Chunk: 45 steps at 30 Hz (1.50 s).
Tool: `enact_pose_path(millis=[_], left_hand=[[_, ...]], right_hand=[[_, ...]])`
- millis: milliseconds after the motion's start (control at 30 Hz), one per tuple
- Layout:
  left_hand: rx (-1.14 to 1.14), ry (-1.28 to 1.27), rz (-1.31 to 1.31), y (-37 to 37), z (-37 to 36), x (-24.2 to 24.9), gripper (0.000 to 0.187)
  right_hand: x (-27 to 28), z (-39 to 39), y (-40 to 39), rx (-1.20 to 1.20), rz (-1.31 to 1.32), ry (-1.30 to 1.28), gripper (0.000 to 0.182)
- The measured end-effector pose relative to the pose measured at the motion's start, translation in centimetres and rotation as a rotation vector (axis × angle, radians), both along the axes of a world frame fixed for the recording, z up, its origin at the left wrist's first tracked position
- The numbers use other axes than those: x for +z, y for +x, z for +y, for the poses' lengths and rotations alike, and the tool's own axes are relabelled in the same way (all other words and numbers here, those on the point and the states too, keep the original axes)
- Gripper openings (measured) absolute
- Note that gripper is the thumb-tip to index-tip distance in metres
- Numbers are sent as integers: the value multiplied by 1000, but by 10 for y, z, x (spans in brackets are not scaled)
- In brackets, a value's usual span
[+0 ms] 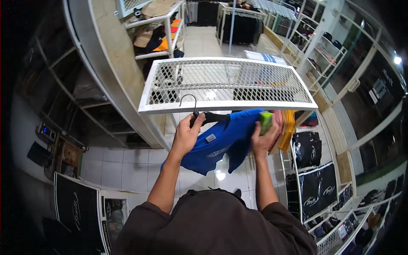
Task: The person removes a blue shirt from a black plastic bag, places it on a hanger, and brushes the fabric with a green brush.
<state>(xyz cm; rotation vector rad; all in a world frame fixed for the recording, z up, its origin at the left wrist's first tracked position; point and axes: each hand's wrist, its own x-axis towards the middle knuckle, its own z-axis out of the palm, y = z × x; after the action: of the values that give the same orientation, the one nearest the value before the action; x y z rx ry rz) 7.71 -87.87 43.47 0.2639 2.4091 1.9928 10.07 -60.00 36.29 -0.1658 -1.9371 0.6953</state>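
Observation:
A blue T-shirt (221, 144) with pale print on its front hangs tilted from a black hanger (216, 117). My left hand (187, 135) is closed round the hanger just under its metal hook (188, 97), which stands free in front of the mesh shelf. My right hand (265, 138) is at the blue shirt's far shoulder, thumb and fingers apart, against a green shirt (265, 122) and the pink shirt (277, 117) beside it. Several yellow shirts (289, 129) hang packed together just to the right.
A white-framed mesh shelf (229, 104) spans the space before me, above the hanging shirts. At left stands a wall pillar (111, 46) with shelves of folded clothes (154, 38) beyond. Black printed bags (318, 189) are at right. White tiles (136, 163) cover the floor.

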Motion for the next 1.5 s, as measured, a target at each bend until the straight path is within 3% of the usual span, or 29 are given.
enact_pose_path(millis=[100, 200, 267, 367, 467, 533, 600, 633, 667, 733, 833, 900, 933, 1000, 1067, 1200, 1267, 1333, 1400, 1500], left_hand=[[106, -1, 21, 8, -22, -5, 52], [122, 11, 72, 15, -23, -3, 53], [117, -49, 99, 21, -19, 4, 53], [131, -78, 136, 30, -21, 8, 51], [129, -32, 165, 35, -37, 17, 41], [111, -18, 195, 38, -40, 19, 35], [71, -129, 368, 40, -39, 17, 28], [14, -298, 284, 41, -42, 19, 33], [11, -302, 280, 41, -40, 21, 33], [-33, -413, 630, 42, -32, 27, 39], [-11, -576, 725, 47, -41, 30, 51], [-12, -681, 828, 48, -52, 25, 57], [-11, -680, 823, 50, -56, 22, 57], [-35, -772, 954, 50, -60, 17, 51], [-33, -834, 1016, 50, -59, 14, 49], [-53, -913, 1178, 51, -52, 20, 46], [-68, -910, 1240, 51, -54, 22, 45], [-46, -971, 1286, 53, -59, 20, 49], [-50, -943, 1282, 55, -63, 12, 50], [-53, -955, 1286, 54, -62, 9, 51]], right_hand=[[9, 5, -1, -92, -24, -35, 60], [22, -35, 8, 313, 59, -62, 59], [36, -59, 17, 474, 75, 204, 65], [21, -54, -4, 414, 92, 186, 69], [5, -22, -24, 115, -132, -160, 58], [14, -12, -14, 106, -136, -183, 55], [34, -25, -2, 161, -50, -143, 60], [47, -36, 5, 303, -38, -56, 62], [55, -47, 10, 444, -25, 30, 65], [61, -60, 13, 544, -61, 207, 65], [33, -36, -15, 411, -113, 94, 65], [6, 3, -33, 266, -196, 22, 52], [9, 9, -31, 181, -247, 30, 49], [33, 2, -14, 237, -186, -51, 46], [64, -18, 3, 422, -112, -19, 50], [96, -55, 24, 689, -227, 145, 55], [72, -37, 1, 626, -209, 119, 53], [49, -4, -21, 398, -310, 12, 49], [45, 13, -20, 220, -242, 78, 46], [83, -19, 9, 385, -227, 50, 45]])
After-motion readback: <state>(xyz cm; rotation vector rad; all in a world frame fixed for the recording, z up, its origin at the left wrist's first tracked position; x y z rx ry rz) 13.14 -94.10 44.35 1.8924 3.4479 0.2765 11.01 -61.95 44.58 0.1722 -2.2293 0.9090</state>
